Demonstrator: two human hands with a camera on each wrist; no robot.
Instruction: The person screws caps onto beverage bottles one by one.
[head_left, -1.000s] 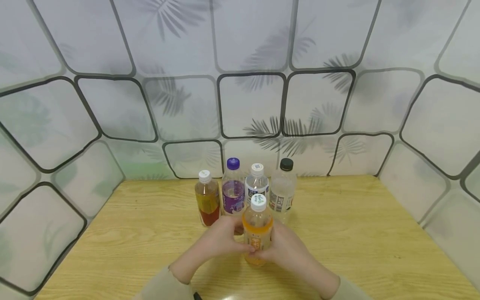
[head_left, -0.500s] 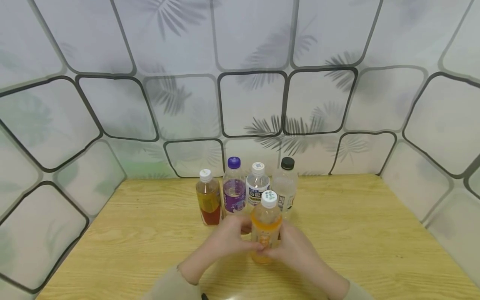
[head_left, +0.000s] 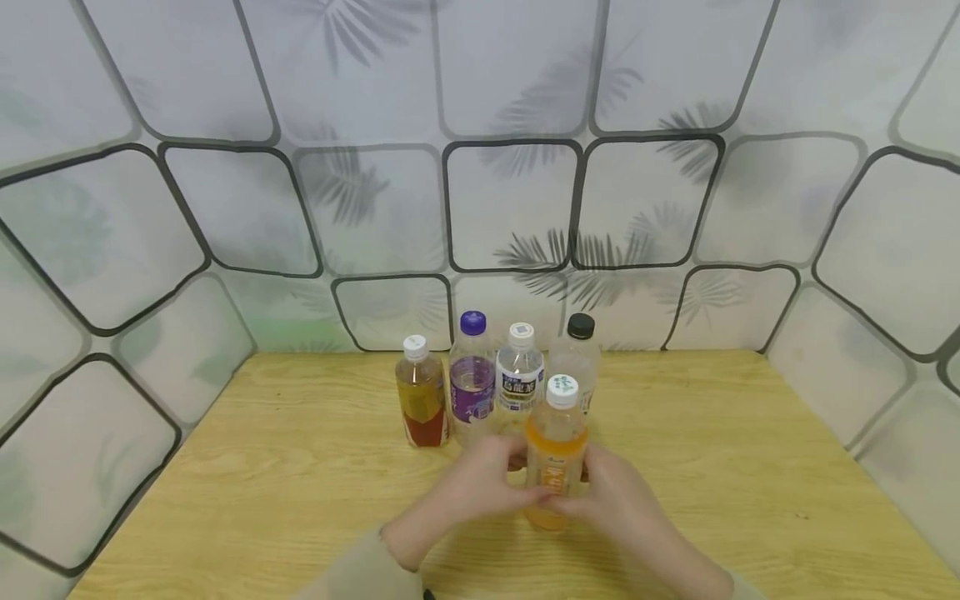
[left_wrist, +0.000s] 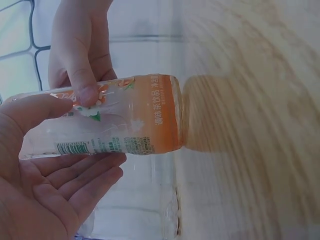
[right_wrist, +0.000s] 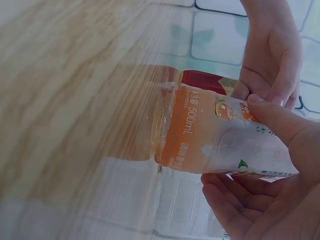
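Note:
An orange drink bottle (head_left: 555, 457) with a white cap stands upright in front of a row of bottles. My left hand (head_left: 489, 487) and my right hand (head_left: 613, 498) grip its lower body from either side. In the left wrist view, the left hand (left_wrist: 55, 175) has its thumb on the bottle (left_wrist: 140, 120) label and its fingers on the other side. In the right wrist view, the right hand (right_wrist: 260, 200) holds the bottle (right_wrist: 210, 135) the same way. The bottle's base is at or just above the wooden table (head_left: 262, 467); I cannot tell which.
Behind stand an amber tea bottle (head_left: 422, 406), a purple bottle (head_left: 472, 382), a clear white-capped bottle (head_left: 520, 377) and a clear black-capped bottle (head_left: 580, 350). Patterned panel walls (head_left: 510, 208) close the table at the back and both sides.
Both hands have carried the orange bottle to the right, from in front of the white-capped clear bottle to in front of the black-capped one. The grip is unchanged.

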